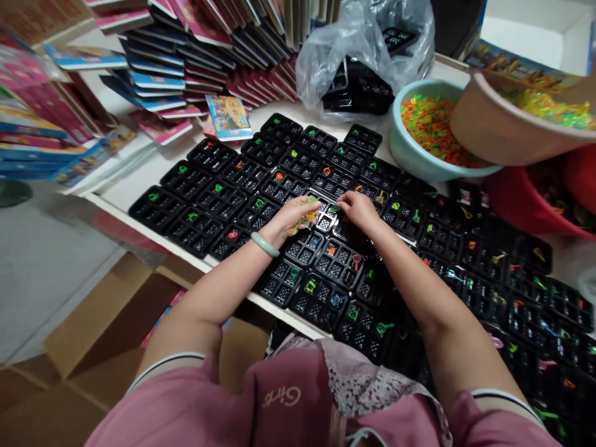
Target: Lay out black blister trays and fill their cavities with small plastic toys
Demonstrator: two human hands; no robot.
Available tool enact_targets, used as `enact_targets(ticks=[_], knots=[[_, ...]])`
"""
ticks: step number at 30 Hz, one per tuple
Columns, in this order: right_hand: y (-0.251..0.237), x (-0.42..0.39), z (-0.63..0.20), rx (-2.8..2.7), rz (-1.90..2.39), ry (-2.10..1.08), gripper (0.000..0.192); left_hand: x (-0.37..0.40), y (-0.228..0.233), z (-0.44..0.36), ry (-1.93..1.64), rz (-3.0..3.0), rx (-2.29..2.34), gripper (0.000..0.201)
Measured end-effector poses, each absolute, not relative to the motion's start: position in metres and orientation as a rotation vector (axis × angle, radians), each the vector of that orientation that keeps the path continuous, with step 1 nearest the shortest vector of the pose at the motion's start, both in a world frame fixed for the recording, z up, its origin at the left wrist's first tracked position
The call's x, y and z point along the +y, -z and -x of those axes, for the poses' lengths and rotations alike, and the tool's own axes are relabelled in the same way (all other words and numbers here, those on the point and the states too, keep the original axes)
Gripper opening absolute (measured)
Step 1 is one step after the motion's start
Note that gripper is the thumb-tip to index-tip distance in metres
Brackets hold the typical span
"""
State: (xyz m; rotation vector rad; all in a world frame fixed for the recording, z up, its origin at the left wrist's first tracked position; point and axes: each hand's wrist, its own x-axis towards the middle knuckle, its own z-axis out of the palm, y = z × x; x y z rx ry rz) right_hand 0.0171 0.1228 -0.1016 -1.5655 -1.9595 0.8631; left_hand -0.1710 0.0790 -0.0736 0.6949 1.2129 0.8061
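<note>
My left hand (297, 212) is curled around several small yellow and green translucent plastic pieces (308, 217), palm tilted up over the trays. Close beside it, my right hand (357, 208) has its fingertips pinched together low over a black compartment tray. A small green piece (333, 209) shows by those fingertips; whether it is gripped or lies in the tray I cannot tell. Around both hands, black plastic trays (339, 264) lie in rows, many with one or two small coloured pieces in their compartments. A pale bangle (265, 244) circles my left wrist.
Stacked books (158, 81) line the back left, one book (229, 118) lying flat. Behind the trays sits a clear bag (321, 62) of black trays. On the right stand a light blue basin (398, 133) of coloured pieces, a beige basin (493, 133) and a red basin (521, 198). Cardboard boxes (102, 310) lie below the table edge.
</note>
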Motion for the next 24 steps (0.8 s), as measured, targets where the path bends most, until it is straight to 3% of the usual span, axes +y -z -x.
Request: enact_targets(ticks=[7, 12, 20, 24], knots=[[0.097, 0.118, -0.003, -1.776, 1.307, -1.244, 0.016, 0.098, 0.071, 0.158, -0.557, -0.989, 1.216, 0.016], [0.098, 0.137, -0.014, -1.596, 1.343, -1.281, 0.014, 0.122, 0.069, 0.150, -0.613, -0.978, 1.129, 0.019], [0.108, 0.208, -0.039, -1.749, 1.523, -0.897, 0.013, 0.170, 0.073, 0.152, -0.728, -0.852, 1.200, 0.016], [0.110, 0.221, -0.037, -1.897, 1.497, -0.851, 0.010, 0.187, 0.080, 0.152, -0.730, -0.879, 1.273, 0.019]])
